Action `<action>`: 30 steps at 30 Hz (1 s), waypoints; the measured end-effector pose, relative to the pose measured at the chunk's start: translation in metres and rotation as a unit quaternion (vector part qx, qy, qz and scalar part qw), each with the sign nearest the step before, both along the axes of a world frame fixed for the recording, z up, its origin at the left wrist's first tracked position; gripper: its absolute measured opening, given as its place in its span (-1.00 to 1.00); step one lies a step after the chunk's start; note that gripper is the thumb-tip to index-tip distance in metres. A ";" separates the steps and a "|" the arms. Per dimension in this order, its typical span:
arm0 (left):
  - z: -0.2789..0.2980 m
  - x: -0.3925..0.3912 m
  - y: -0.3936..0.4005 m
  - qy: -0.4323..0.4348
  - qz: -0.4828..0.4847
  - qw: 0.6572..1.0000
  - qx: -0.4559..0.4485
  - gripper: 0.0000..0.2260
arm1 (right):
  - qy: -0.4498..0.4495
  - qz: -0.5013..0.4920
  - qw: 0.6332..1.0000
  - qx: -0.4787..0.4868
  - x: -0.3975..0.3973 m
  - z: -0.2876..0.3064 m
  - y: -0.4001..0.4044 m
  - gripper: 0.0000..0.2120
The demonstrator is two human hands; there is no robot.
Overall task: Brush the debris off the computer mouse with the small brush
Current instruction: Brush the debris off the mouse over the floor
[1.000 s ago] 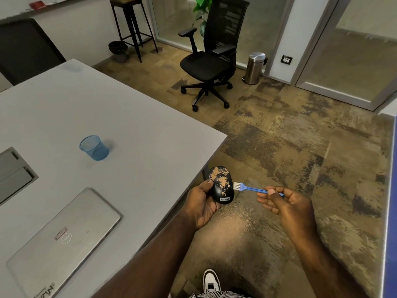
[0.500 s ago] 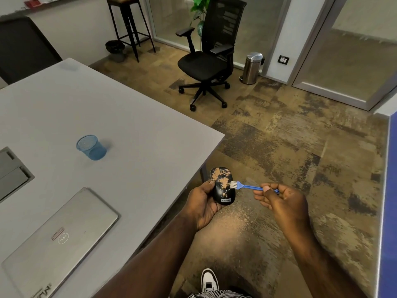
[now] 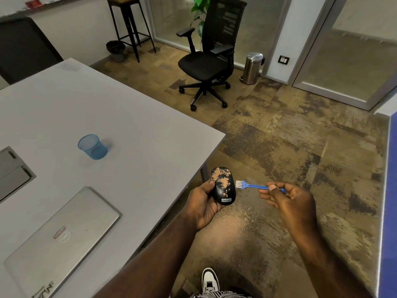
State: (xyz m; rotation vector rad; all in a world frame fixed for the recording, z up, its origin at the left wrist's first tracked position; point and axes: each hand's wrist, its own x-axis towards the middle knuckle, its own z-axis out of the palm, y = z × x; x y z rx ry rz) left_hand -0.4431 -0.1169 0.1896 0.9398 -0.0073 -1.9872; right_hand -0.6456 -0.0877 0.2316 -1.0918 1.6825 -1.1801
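My left hand (image 3: pixel 203 204) holds a black computer mouse (image 3: pixel 223 186) off the table's edge, over the floor. Tan debris covers the upper part of the mouse's top. My right hand (image 3: pixel 289 203) pinches the handle of a small blue brush (image 3: pixel 253 186) with white bristles. The bristles sit just right of the mouse's side, a small gap apart from it. Fine tan dust lies on the carpet below the mouse.
A grey table (image 3: pixel 129 125) at left carries a blue mesh cup (image 3: pixel 92 147) and a closed silver laptop (image 3: pixel 62 237). A black office chair (image 3: pixel 210 59), a steel bin (image 3: pixel 253 67) and a stool (image 3: pixel 129 24) stand farther back. My shoe (image 3: pixel 210 280) shows below.
The brush tip moved in to the mouse's side half a second ago, then drew slightly back to the right. The mouse stays held in place.
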 end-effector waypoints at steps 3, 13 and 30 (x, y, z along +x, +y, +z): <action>-0.001 0.000 0.000 0.011 0.002 1.000 0.004 -0.67 | 0.027 0.035 0.999 0.007 0.003 0.000 0.003 -0.84; -0.002 -0.001 0.001 0.017 0.001 1.000 0.004 -0.70 | 0.045 0.031 0.999 0.006 -0.001 -0.002 0.003 -0.82; 0.001 -0.007 0.005 -0.007 -0.012 1.000 0.004 -0.72 | 0.017 -0.004 1.000 0.008 -0.003 -0.001 -0.006 -0.83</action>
